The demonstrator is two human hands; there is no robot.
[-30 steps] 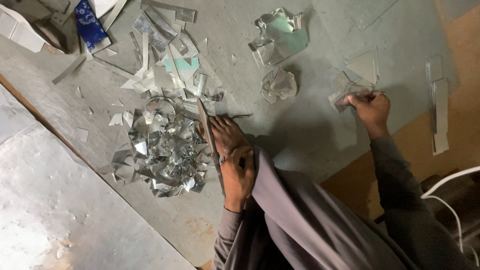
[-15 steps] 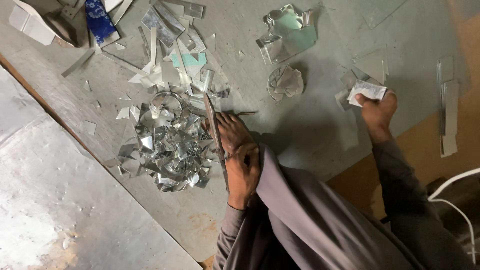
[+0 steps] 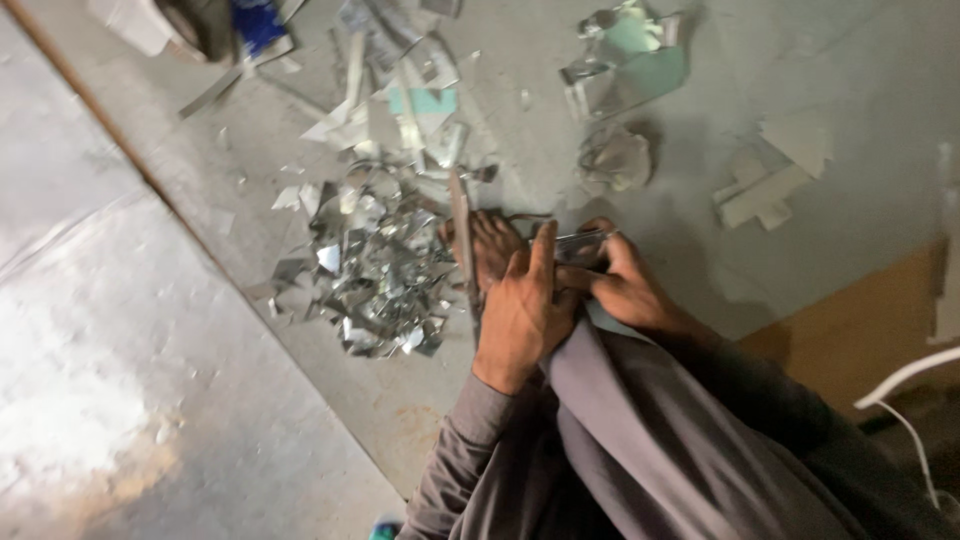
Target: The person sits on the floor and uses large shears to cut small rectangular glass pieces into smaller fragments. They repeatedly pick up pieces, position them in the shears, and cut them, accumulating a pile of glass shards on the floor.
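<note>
I sit on a grey floor with my foot (image 3: 492,243) resting beside an upright narrow blade (image 3: 461,235). My left hand (image 3: 520,318) lies over the foot, fingers pointing at a small shiny flat piece (image 3: 578,243). My right hand (image 3: 628,288) pinches that piece at its right end, just right of the blade. Whether the left hand grips the piece or only touches it is unclear. A heap of shiny silver cuttings (image 3: 375,270) lies directly left of the blade.
Pale strips and offcuts (image 3: 400,110) are scattered behind the heap. Larger mirror-like shards (image 3: 630,60), a crumpled piece (image 3: 615,160) and flat pale pieces (image 3: 770,185) lie further right. A brown board (image 3: 870,320) and white cable (image 3: 910,375) are at right.
My right hand picked up a piece from the floor at the right and brought it left to the blade. My left hand came into view and met it above the foot.
</note>
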